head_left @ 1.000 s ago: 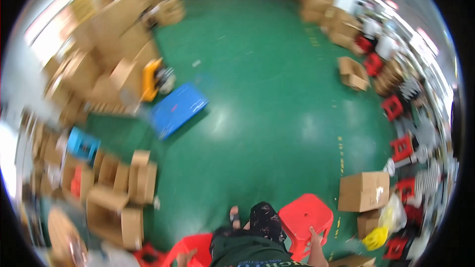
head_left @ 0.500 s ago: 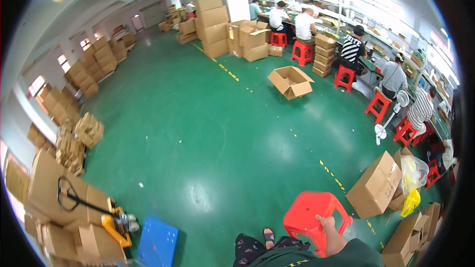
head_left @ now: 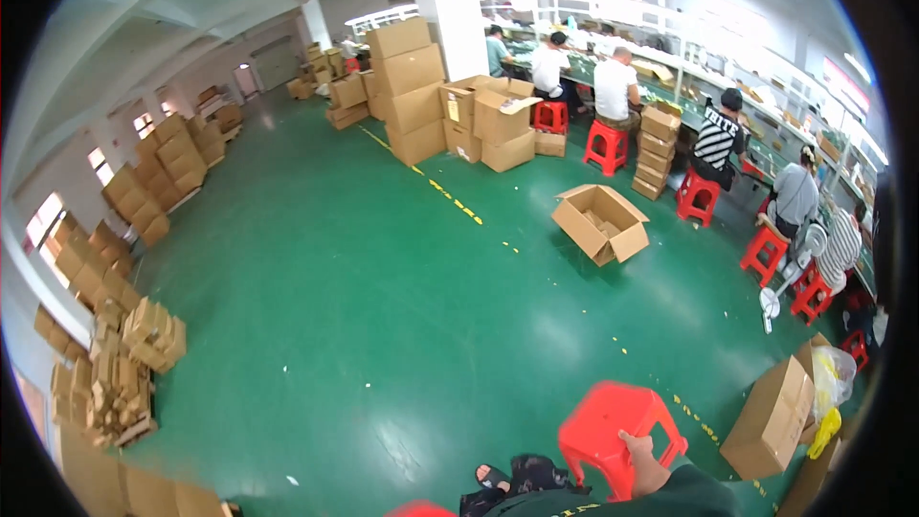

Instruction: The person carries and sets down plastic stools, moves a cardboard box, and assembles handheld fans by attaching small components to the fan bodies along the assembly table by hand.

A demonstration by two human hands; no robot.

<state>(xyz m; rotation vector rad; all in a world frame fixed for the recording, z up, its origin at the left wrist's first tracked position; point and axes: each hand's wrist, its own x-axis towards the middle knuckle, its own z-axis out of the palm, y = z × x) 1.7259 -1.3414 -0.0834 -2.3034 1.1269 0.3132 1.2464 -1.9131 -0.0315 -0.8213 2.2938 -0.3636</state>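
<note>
A red plastic stool (head_left: pixel 613 426) hangs at my lower right, its seat up and its legs toward me. My right hand (head_left: pixel 645 458) is closed on the edge of its seat, with the fingers partly hidden. My left hand is out of sight. At the bottom edge, left of my sandalled foot (head_left: pixel 492 477), a rounded red thing (head_left: pixel 421 510) shows only its top. What holds or carries it is hidden.
An open carton (head_left: pixel 601 222) stands ahead on the green floor. Cartons (head_left: pixel 769 416) and a bag of clear plastic (head_left: pixel 835 378) are to the right. Seated people on red stools line a workbench. Tall carton stacks (head_left: pixel 414 96) stand by a pillar; more (head_left: pixel 153 335) are along the left wall.
The view has advanced and turned, with the open carton now nearer and lower. The blue platform and pallet jack have left the picture. A red thing has appeared at the bottom edge.
</note>
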